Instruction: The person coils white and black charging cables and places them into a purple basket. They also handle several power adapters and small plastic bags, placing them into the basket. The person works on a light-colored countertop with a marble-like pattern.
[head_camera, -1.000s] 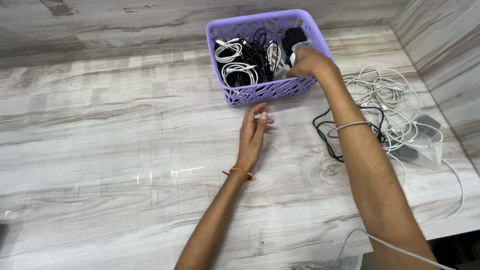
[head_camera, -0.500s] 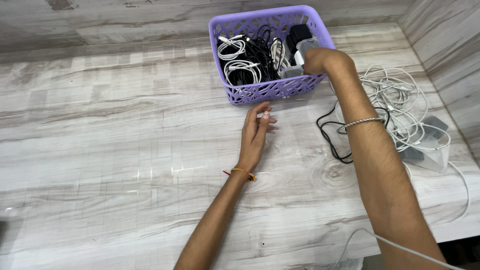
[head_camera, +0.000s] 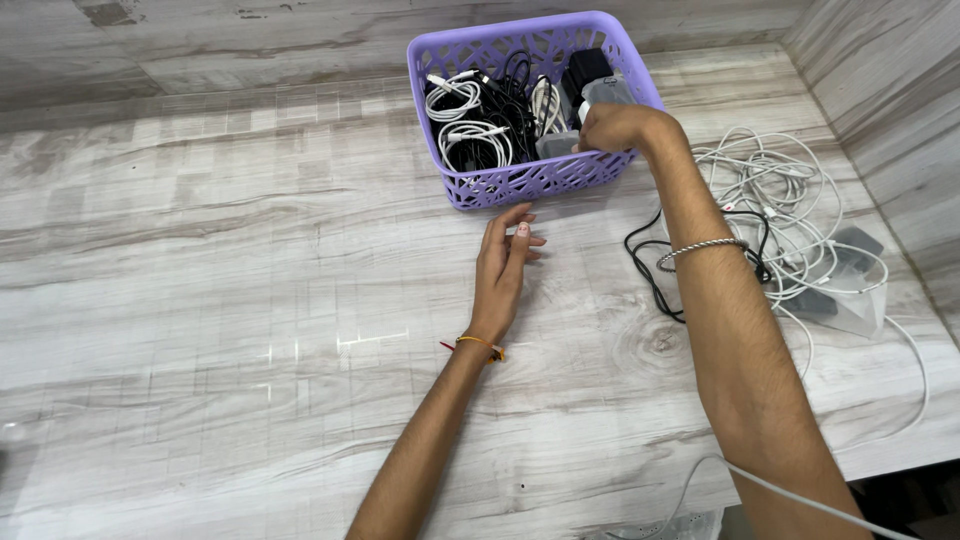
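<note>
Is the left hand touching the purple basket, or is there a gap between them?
Apart. The head view shows the left hand lying flat on the table, with a strip of bare table surface between its fingertips and the near wall of the purple basket.

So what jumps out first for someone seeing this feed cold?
The purple lattice basket at the back of the grey wood-grain table, stuffed with coiled white and black cables. The right hand reaches over its front rim, while the left hand rests flat just in front. To the right lies a loose tangle of white cables.
</note>
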